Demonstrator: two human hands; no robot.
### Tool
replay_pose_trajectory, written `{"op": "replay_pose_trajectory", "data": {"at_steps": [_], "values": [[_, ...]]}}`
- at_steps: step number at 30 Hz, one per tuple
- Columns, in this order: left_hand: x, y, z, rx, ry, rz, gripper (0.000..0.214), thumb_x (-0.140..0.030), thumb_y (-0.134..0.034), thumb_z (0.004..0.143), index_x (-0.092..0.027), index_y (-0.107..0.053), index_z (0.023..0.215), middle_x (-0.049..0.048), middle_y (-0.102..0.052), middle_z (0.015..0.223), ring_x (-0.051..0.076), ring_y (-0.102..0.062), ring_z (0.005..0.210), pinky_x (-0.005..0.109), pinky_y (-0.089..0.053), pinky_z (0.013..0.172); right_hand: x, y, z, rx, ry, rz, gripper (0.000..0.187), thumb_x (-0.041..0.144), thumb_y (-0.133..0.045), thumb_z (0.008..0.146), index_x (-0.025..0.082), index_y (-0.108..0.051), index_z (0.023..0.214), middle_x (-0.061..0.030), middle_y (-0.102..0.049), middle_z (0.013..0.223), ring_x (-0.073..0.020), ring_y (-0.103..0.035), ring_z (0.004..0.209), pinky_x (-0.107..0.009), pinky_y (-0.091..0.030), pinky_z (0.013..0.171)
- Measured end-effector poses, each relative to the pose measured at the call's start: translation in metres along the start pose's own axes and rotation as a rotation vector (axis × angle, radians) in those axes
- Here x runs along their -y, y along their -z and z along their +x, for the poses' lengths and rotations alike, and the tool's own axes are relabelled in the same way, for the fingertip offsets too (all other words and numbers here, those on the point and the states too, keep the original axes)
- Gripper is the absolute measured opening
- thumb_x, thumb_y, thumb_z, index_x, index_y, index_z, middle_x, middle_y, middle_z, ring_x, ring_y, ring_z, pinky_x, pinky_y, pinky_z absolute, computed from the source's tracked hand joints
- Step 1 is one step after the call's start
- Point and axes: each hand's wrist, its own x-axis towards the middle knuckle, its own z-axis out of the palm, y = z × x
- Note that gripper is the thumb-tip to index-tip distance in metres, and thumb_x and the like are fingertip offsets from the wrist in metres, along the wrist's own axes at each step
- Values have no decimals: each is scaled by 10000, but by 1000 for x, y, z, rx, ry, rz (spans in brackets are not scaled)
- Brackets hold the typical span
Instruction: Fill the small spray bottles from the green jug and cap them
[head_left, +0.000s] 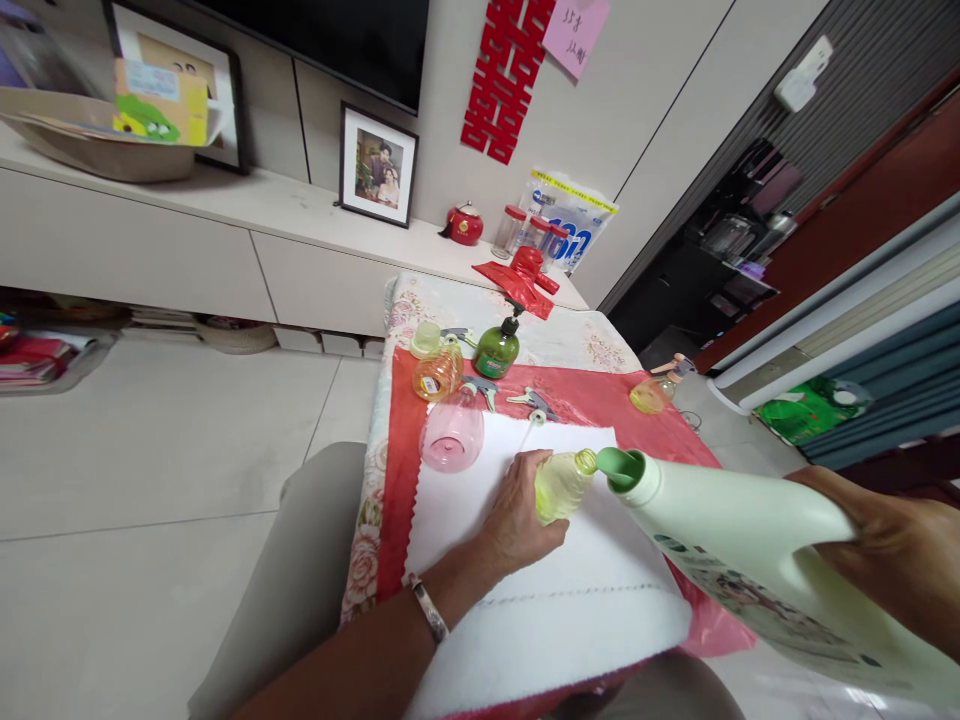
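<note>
My left hand (517, 515) is wrapped round a small yellow see-through bottle (562, 488), whose uncapped neck points up and to the right. My right hand (892, 540) grips the handle of a large pale green jug (739, 510). The jug is tipped, and the green spout in its mouth meets the bottle's neck or nearly so; I cannot make out any stream. Under both lies a white cloth (469, 560). Beyond it are a pink bottle (452, 435), an orange bottle (439, 375), a green pump bottle (497, 348) and loose spray heads (534, 403).
A red plastic sheet (600, 388) covers part of the flowered tablecloth (409, 300). Another spray bottle (658, 388) stands at the right edge. On the cabinet behind are red-lidded jars (508, 235), a white-and-blue bag (574, 205) and a framed photo (378, 165).
</note>
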Motion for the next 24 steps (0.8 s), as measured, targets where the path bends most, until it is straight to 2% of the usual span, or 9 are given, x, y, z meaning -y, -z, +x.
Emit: {"op": "replay_pose_trajectory", "data": {"at_steps": [13,19,24], "values": [[2,-1,0,-3,8,-16,781,-81,-664,586,-222,-379,1299,95,-511,1258,307,-514,1212,507,-439,1059,-10,-1,7,38,-31,-21,422,418,-484,660,417,-597,1067,80,-693,768,-208,-684,713,-293,-463,592],[1,0,0,-2,-2,-10,781,-79,-661,587,-219,-375,1299,98,-511,1259,306,-514,1209,506,-437,1060,3,6,-3,-7,11,8,373,396,-471,657,383,-620,999,70,-683,721,-212,-681,675,-298,-459,579],[1,0,-1,-4,-3,-1,774,-81,-663,588,-216,-380,1295,99,-516,1247,304,-516,1197,506,-443,1055,-1,4,-2,-18,25,21,355,378,-500,666,367,-628,997,53,-692,717,-224,-684,663,-290,-449,554]]}}
